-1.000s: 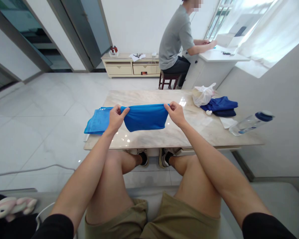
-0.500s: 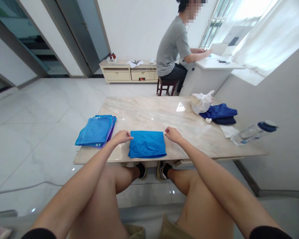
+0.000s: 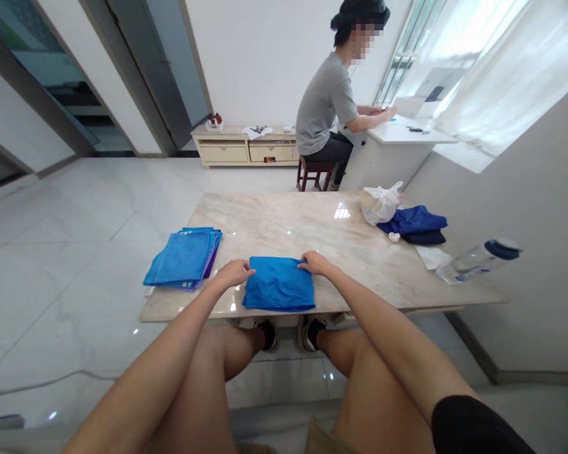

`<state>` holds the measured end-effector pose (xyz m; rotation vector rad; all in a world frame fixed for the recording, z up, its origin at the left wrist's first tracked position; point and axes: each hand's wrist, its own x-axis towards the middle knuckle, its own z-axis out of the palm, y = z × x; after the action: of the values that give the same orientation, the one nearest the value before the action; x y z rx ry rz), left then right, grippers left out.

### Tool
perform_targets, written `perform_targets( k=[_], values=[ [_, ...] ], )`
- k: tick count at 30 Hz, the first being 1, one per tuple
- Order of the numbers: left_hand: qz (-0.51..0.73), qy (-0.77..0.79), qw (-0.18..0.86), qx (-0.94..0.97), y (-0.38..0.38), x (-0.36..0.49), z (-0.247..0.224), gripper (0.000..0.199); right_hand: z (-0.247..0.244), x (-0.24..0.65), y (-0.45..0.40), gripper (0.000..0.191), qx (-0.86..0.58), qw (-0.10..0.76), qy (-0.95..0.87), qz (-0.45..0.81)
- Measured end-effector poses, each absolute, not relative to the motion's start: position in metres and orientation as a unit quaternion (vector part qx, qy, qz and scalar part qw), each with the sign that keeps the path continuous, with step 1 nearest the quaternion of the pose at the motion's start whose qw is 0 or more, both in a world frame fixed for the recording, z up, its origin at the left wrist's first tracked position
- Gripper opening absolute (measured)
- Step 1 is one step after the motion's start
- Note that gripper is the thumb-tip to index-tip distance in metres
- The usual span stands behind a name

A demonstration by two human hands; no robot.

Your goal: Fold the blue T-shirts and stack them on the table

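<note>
A folded bright-blue cloth (image 3: pixel 280 285) lies flat on the marble-topped table (image 3: pixel 260 214) in front of me, slightly wrinkled. At its far left corner is my left hand (image 3: pixel 235 273), thumb over the cloth and fingers curled at the edge in a pinch. My right hand (image 3: pixel 315 263) pinches the far right corner, with the thumb and fingertips on the fabric. To the left, a stack of folded blue and purple cloths (image 3: pixel 182 255) rests near the table's end.
At the right of the table are a white plastic bag (image 3: pixel 381 203), dark-blue fabric (image 3: pixel 414 221), a white paper (image 3: pixel 432 257) and a clear water bottle (image 3: pixel 478 261). Beyond, a person (image 3: pixel 324 107) sits on a stool (image 3: pixel 316 167) at a white desk (image 3: pixel 407 132).
My right hand has moved left from beside the cloth onto its far right corner. My left hand has shifted slightly onto the left corner. The camera view has tilted up a little.
</note>
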<state>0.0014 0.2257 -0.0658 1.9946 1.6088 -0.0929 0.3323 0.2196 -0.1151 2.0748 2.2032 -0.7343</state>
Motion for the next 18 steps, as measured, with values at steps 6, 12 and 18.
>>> perform_targets(
  k=[6, 12, 18],
  values=[
    [-0.029, 0.595, 0.266, 0.758, 0.215, 0.047, -0.044, 0.033, -0.110, 0.370, 0.196, 0.032, 0.705, 0.003, 0.671, -0.229],
    [-0.048, 0.562, 0.201, 0.801, 0.204, 0.116, -0.029, 0.036, -0.105, 0.458, 0.136, 0.034, 0.792, 0.012, 0.576, -0.201],
    [-0.097, 0.516, 0.144, 0.839, 0.203, 0.168, -0.026, 0.043, -0.097, 0.520, 0.079, 0.047, 0.871, 0.011, 0.478, -0.114]
  ],
)
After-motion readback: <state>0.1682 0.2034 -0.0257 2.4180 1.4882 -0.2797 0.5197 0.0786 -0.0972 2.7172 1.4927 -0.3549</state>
